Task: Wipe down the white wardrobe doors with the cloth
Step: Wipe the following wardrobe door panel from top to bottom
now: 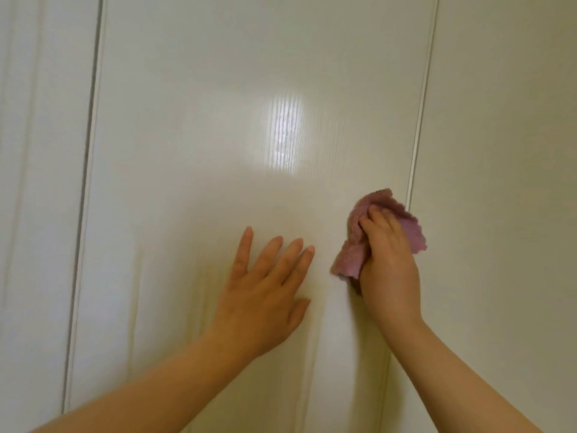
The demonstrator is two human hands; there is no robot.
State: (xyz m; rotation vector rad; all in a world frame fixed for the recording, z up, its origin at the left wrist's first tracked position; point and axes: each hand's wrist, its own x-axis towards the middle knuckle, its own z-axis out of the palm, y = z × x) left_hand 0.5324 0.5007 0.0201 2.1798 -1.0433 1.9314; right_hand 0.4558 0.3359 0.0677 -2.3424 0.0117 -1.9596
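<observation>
- Nearest the camera are two bare forearms, reaching up and forward from the bottom of the view to the middle wardrobe door (218,120).
- The left hand (265,292) lies flat on that door, fingers straight and spread, holding nothing.
- The right hand (387,264) grips a bunched pink cloth (356,248) against the same panel; its fingers are curled over the wad, and loose folds stick out above and to either side.
- The cloth sits just left of the vertical seam (418,145) where this door meets the right door (499,182), so the right hand is the nearer one to that edge.
- The door's long axis runs up and down. Open panel stretches above and to the left, past a bright glare patch (285,132), towards the left door (40,182).
</observation>
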